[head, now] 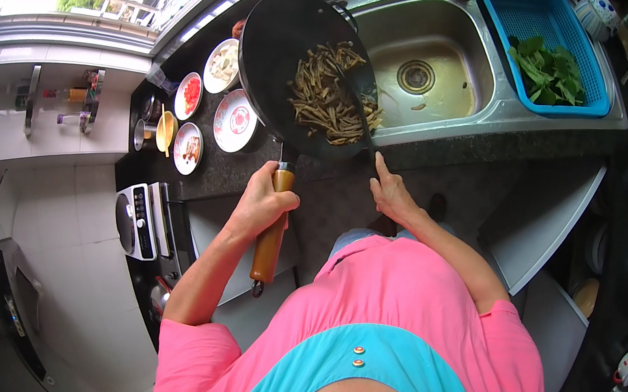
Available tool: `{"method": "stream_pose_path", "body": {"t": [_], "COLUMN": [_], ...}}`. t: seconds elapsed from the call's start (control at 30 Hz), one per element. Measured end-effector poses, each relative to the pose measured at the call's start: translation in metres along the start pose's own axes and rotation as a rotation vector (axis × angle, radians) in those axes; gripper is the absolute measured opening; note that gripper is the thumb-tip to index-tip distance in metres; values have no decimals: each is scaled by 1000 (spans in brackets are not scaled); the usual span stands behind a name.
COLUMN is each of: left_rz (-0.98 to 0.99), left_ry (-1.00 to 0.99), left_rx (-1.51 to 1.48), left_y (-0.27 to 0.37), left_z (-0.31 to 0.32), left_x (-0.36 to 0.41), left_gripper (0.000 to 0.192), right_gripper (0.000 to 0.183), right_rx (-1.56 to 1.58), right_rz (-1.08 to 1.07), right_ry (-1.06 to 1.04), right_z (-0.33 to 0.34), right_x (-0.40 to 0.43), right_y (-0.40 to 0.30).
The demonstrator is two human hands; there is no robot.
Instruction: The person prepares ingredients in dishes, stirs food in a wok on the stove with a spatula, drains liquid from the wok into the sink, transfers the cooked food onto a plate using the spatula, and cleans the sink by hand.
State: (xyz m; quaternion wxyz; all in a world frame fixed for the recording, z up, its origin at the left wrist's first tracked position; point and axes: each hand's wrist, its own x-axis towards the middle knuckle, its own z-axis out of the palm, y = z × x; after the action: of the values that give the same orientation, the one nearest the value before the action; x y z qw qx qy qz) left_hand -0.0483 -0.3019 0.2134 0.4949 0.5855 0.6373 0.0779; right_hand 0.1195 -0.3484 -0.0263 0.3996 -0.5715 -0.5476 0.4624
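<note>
My left hand (265,199) grips the brown wooden handle (271,232) of a black wok (276,48). The wok is tilted over the near left edge of the sink. Brown strips of food (332,97) lie heaped in its right part. My right hand (393,193) holds a dark-handled spatula (366,121), with the index finger stretched along the handle. The spatula's blade lies among the strips and is partly hidden by them.
The steel sink (485,51) holds a small scrap near its drain. A blue basket (598,105) with green leaves (546,73) stands to its right. Plates with white pieces (223,66) and red pieces (189,95), and a patterned plate (235,121), stand left of the wok. A cabinet door (542,232) hangs open at right.
</note>
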Motion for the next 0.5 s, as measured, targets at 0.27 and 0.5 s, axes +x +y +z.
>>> {"method": "stream_pose_path", "body": {"t": [0.27, 0.5], "left_rz": [-8, 4], "left_ry": [-10, -21], "left_rx": [9, -2], "left_y": [7, 9], "left_z": [-1, -2], "left_x": [2, 5], "left_gripper": [38, 40], "right_gripper": [57, 58], "right_rx": [31, 32], "right_rz": [28, 70], "right_ry": [-16, -14], "right_z": [-6, -6], "right_x": [0, 0], "right_y": [-9, -11]}}
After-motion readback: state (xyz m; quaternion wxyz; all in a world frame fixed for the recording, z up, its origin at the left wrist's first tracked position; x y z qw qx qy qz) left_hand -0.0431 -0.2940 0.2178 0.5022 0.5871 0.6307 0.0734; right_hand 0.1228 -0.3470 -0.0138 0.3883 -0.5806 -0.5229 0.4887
